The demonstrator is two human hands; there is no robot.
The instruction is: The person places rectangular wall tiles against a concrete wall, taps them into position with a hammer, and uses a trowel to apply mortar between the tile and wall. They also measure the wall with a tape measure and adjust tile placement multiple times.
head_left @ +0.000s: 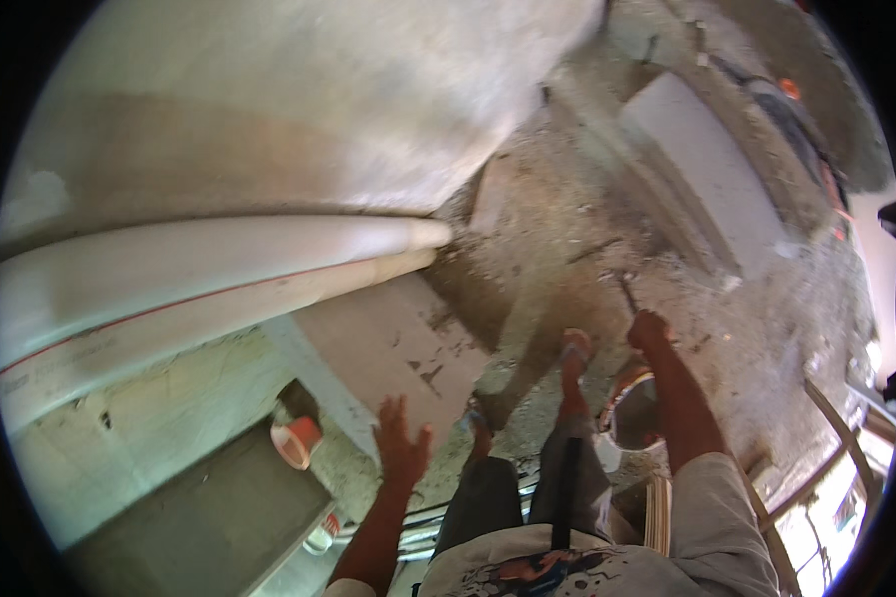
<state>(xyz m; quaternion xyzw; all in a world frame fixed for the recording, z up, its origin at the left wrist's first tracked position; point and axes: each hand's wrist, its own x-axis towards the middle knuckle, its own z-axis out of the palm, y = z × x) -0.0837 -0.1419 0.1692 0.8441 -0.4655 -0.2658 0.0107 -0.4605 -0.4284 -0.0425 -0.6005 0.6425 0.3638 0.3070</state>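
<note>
Evidently, the thin dark tool [626, 292] is slim and straight over its visible length; its working end is too indistinct to identify. We judge it light and stiff, unlikely to break under ordinary handling, though a dusty palm could let it slip. We would take hold at the end nearest the body, where the right hand [650, 330] is closed around it. Taking the bucket [615, 396] as our landmark, we find the tool beyond it, on the side away from the body, projecting forward from the fist over the dusty floor [538, 289]. The right hand is just beyond the bucket too. We record the left hand [401, 441] as open and holding nothing, fingers spread, well to the left of the bucket and apart from the tool. Farther left of the bucket are an orange pot [297, 441] and two long pale pipes [219, 271].
</note>
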